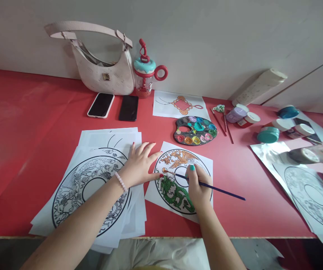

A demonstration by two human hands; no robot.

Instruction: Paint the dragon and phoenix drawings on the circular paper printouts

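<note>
In my right hand (199,185) is a thin paintbrush (220,189) with a dark blue handle, pinched near its metal end. Its tip meets a small orange circle on the round line drawing (203,165), which carries an orange phoenix above and a green dragon below. My left hand (140,165) lies spread, its thumb on the drawing's left edge and its palm over a stack of uncoloured prints (74,159). Just beyond the drawing rests a dark paint palette (203,143) with several coloured wells.
Behind lie two phones (101,105), a white handbag (107,80) and a straw cup (144,82) by the wall. A knot picture (161,108), spare brushes (220,125) and several paint jars (267,135) stand right of these. More printed sheets (299,210) lie far right.
</note>
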